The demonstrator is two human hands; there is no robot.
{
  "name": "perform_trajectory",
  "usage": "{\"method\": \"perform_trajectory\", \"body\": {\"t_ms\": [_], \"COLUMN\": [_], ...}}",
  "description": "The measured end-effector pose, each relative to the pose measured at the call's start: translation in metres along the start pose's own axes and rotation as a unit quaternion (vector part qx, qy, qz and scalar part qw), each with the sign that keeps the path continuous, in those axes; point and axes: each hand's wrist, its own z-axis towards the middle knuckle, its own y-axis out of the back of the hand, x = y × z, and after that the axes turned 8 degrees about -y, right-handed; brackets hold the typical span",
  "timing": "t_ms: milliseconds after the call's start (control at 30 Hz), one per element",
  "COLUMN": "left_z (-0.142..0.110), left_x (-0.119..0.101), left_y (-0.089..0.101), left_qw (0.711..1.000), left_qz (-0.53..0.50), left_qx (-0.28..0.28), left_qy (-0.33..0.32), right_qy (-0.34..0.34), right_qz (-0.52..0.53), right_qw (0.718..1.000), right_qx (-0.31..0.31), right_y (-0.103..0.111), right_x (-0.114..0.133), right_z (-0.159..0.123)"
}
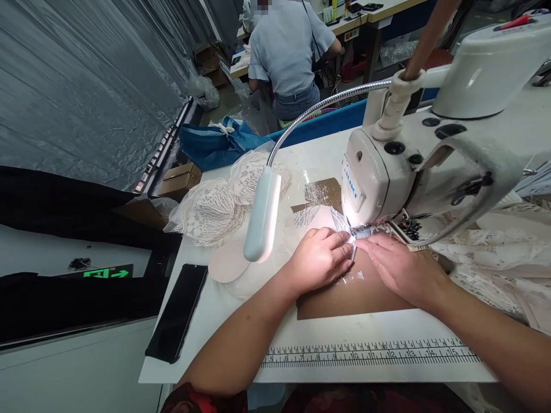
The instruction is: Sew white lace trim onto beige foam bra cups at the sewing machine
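Observation:
A white sewing machine (370, 178) has its needle area lit, and both hands meet there. A white lace piece (318, 217) lies on the machine bed, its edge running to the presser foot. My left hand (321, 255) presses on this lace piece with bent fingers, gripping its edge just left of the needle. To the right of the needle, my right hand (398, 267) lies flat with its fingers stretched out, fingertips at the fabric edge by the presser foot. What is under its fingers is hidden. Brown covering (344, 301) lies beneath both hands.
Left of the machine are lace pieces (210, 212), a round pale pad (228, 263) and a black phone (176, 312). A gooseneck lamp (262, 218) arches over the table. A ruler strip (365, 354) follows the front edge. Lace fabric (486, 258) is heaped right. A person (286, 51) sits beyond.

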Motion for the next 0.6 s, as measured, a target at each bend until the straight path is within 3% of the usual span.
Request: {"method": "perform_trajectory", "body": {"t_ms": [133, 367, 600], "left_z": [0.0, 0.0, 0.002], "left_x": [-0.001, -0.002, 0.001], "left_y": [0.002, 0.0, -0.004], "left_qw": [1.0, 1.0, 0.999], "left_qz": [-0.007, 0.009, 0.021], "left_qx": [-0.005, 0.001, -0.029], "left_qy": [-0.006, -0.02, 0.02], "right_qy": [0.047, 0.043, 0.024], "right_qz": [0.018, 0.003, -0.033], "right_qw": [0.999, 0.999, 0.999], "right_qx": [-0.017, -0.016, -0.011], "right_y": [-0.005, -0.003, 0.005], "right_x": [-0.001, 0.0, 0.005], "right_z": [-0.003, -0.004, 0.003]}}
